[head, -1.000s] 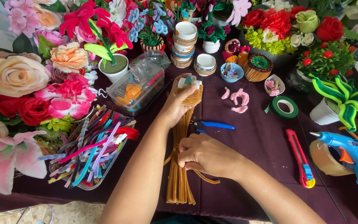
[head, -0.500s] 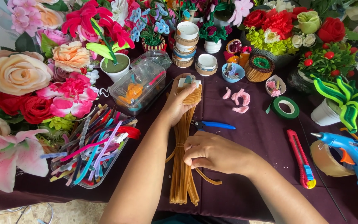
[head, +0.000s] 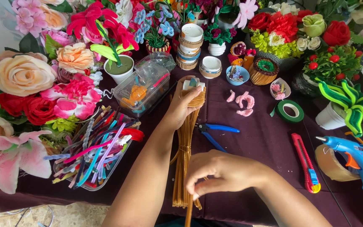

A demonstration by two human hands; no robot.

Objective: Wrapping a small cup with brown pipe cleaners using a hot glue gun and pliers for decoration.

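My left hand (head: 180, 107) grips the far end of a bundle of tan pipe cleaners (head: 183, 151), which is wound round a small white cup (head: 193, 84). The strands run back toward me over the dark purple cloth (head: 257, 138). My right hand (head: 223, 172) is closed on the near ends of the same strands, pinching them at the table's front edge.
Blue-handled pliers (head: 215, 130) lie just right of the bundle. Further right are a red utility knife (head: 305, 162), green tape roll (head: 290, 110), blue glue gun (head: 356, 157). A clear tray of coloured pipe cleaners (head: 93, 151) sits left. Artificial flowers (head: 43, 80) and pots ring the table.
My right hand has slid down the bundle toward me and to the near ends. The left hand stays on the cup end.
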